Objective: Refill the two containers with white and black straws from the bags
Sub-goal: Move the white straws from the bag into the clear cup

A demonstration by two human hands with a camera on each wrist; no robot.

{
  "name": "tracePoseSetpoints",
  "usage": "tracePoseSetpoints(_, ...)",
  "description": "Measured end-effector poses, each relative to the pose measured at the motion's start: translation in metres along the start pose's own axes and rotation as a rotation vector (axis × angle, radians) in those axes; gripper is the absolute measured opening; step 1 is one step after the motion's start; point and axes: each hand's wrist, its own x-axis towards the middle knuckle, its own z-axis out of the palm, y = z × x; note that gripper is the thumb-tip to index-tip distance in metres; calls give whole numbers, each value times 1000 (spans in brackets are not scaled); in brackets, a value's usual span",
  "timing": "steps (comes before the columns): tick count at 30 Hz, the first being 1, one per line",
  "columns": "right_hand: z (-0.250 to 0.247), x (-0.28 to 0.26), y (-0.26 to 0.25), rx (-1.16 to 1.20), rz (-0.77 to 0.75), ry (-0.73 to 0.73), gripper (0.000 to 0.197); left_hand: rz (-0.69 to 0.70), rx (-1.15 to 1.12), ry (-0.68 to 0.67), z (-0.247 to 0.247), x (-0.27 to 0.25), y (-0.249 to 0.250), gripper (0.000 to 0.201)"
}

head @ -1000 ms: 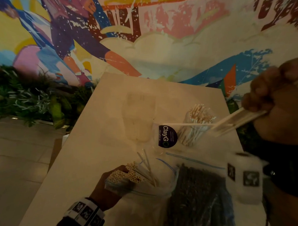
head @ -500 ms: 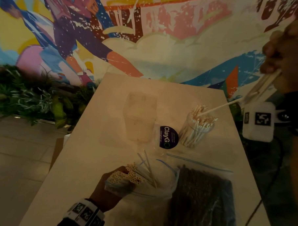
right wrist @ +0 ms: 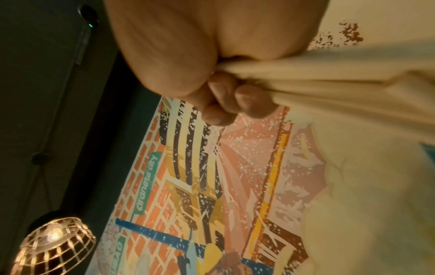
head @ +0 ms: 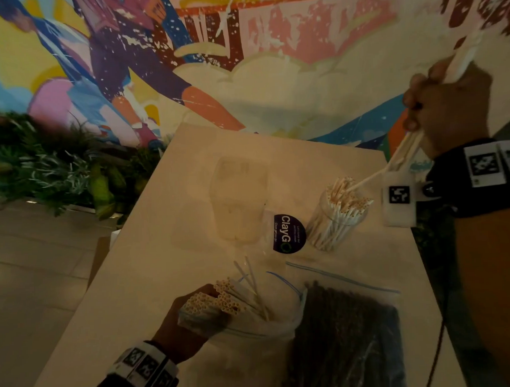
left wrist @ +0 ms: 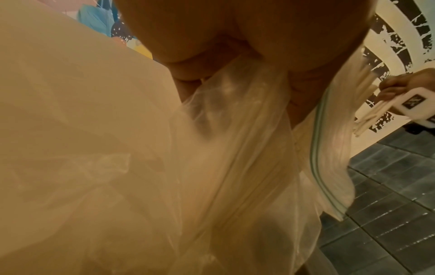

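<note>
My right hand (head: 445, 106) grips a bunch of white straws (head: 404, 151) above and right of a clear round container (head: 334, 219) holding several white straws; the lowest straw's tip reaches the container's mouth. The right wrist view shows the fingers (right wrist: 235, 104) curled round the bunch (right wrist: 329, 80). My left hand (head: 192, 316) holds the clear zip bag of white straws (head: 223, 300) at the table's near side, its plastic (left wrist: 235, 148) filling the left wrist view. A zip bag of black straws (head: 347, 335) lies to the right. A second clear container (head: 239, 200) stands mid-table, looking empty.
A dark round "ClayGo" sticker (head: 287, 234) sits between the two containers. The pale table (head: 161, 226) ends at a painted mural wall (head: 242, 62). Green plants (head: 42, 167) line the left. A dark cable (head: 438, 346) hangs off the table's right edge.
My right hand has swung the bunch of white straws from pointing sideways to steeply downward, and one straw's tip now meets the round container's mouth. The left hand has stayed on the bag.
</note>
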Motion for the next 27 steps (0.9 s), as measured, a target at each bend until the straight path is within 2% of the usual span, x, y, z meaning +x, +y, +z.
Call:
tracePoseSetpoints(7, 11, -14, 58, 29, 34, 109, 34, 56, -28, 8, 4, 2, -1, 48)
tracePoseSetpoints(9, 14, -23, 73, -8, 21, 141, 27, 48, -3, 22, 4, 2, -4, 47)
tracePoseSetpoints(10, 14, -27, 80, -33, 15, 155, 15, 53, 8, 26, 4, 2, -5, 46)
tracePoseSetpoints(11, 15, -29, 87, -43, 19, 178, 11, 54, 20, 28, 3, 2, -6, 46)
tracePoseSetpoints(12, 16, -31, 93, -45, 32, 198, 23, 48, 29, 29, 3, 1, -8, 46)
tracePoseSetpoints(13, 16, -33, 98, -50, 43, 194, 24, 40, 48, 36, 3, 1, -8, 47)
tracePoseSetpoints(16, 16, -33, 102, -40, 36, 163, 6, 40, 48, 28, 3, 2, -9, 49)
tracePoseSetpoints(20, 15, -29, 90, 64, -19, 207, 29, 45, 44, 32, 4, 3, -10, 49)
tracePoseSetpoints(22, 15, -31, 93, 57, -9, 206, 32, 54, 57, 33, 3, 3, -15, 50)
tracePoseSetpoints(27, 13, -49, 133, -112, 131, 138, 31, 85, 63, 21, 4, 4, -12, 46)
